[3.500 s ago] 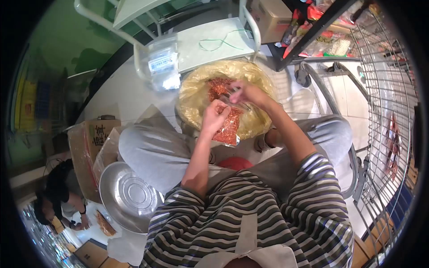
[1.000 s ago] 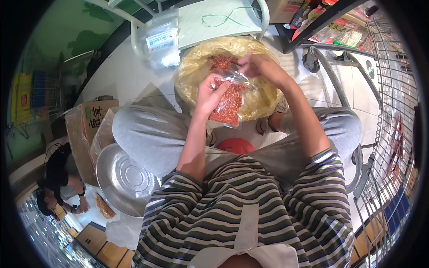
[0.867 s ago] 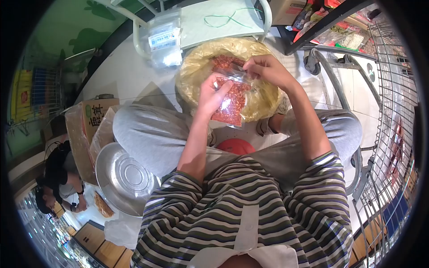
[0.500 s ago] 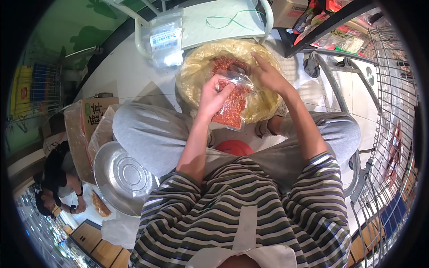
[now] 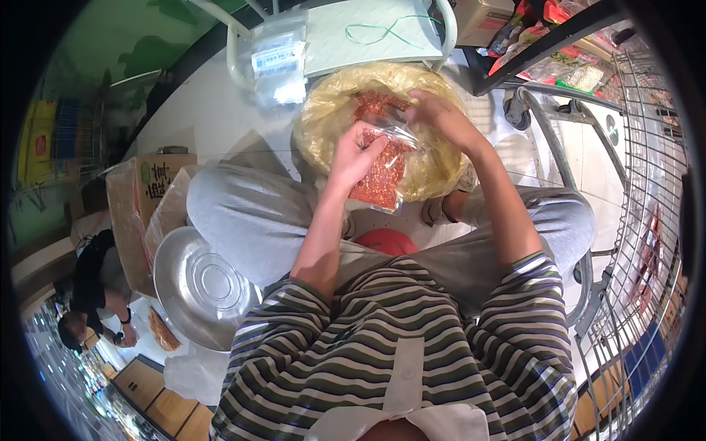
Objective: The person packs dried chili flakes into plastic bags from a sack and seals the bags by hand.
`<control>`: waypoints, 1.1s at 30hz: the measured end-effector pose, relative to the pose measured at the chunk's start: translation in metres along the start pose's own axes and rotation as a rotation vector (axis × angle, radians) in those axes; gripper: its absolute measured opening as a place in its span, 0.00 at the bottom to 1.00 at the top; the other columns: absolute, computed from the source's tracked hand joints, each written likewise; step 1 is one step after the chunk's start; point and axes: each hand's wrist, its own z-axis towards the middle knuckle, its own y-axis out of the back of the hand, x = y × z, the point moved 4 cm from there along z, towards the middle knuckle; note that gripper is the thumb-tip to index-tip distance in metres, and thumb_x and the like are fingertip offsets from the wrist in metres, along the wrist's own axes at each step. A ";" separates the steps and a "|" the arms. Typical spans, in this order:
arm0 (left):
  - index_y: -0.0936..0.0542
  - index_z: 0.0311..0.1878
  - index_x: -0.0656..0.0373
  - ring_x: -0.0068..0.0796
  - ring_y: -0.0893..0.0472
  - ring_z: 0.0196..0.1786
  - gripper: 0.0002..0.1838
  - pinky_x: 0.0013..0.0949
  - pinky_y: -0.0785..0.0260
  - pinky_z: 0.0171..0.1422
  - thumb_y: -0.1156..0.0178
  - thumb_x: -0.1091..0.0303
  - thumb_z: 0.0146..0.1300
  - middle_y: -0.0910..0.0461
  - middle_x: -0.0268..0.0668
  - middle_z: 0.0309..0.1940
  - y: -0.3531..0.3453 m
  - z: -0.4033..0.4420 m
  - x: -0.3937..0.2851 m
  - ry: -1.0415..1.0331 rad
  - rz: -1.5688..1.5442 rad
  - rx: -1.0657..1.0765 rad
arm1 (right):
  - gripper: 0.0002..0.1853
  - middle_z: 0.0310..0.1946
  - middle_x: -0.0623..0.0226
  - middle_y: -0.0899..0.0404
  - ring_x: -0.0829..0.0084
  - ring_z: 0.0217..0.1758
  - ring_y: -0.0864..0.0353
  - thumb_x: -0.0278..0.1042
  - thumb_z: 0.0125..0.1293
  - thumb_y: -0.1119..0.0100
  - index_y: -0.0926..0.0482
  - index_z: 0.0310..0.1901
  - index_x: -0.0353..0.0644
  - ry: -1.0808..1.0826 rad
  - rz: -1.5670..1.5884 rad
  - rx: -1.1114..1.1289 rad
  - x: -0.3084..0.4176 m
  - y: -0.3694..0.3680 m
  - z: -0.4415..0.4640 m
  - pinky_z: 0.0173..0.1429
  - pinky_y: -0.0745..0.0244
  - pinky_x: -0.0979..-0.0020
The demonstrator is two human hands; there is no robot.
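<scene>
The person in the striped shirt (image 5: pixel 397 316) sits with knees spread to both sides of the frame, and the work is in the upper middle. The left hand (image 5: pixel 354 156), just above the centre, has its grip pinched tight, thumb over fingers, on the upper edge of a small clear bag (image 5: pixel 380 180) of red flakes. That bag hangs slightly tilted in front of the big yellow plastic bag (image 5: pixel 318 128), which gapes wide and has more loose red flakes (image 5: pixel 370 104) inside.

The right hand (image 5: pixel 443 123) is to the right of it, over the yellow bag, fingers curled and blurred – I can't tell how far open that grip is or whether it has hold of anything.

At the top of the frame, a pale shelf (image 5: pixel 323 37) carries a loop of green string (image 5: pixel 390 33), with a batch of clear packets (image 5: pixel 278 66) at its left edge. A shiny metal basin (image 5: pixel 206 287) tilts by the knee at lower left, near a cardboard box (image 5: pixel 132 224); farther left, another person (image 5: pixel 92 290) bends forward. Something round and red (image 5: pixel 386 241) shows at the centre – and a wire cart (image 5: pixel 638 169) fills the right edge
</scene>
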 end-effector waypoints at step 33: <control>0.25 0.28 0.66 0.20 0.31 0.25 0.21 0.32 0.35 0.34 0.51 0.58 0.71 0.29 0.36 0.16 0.014 0.005 0.039 -0.110 -0.085 -0.265 | 0.08 0.19 0.82 0.33 0.88 0.22 0.39 0.25 0.61 0.47 0.27 0.25 0.44 -0.179 0.171 0.744 0.046 -0.040 -0.002 0.26 0.46 0.80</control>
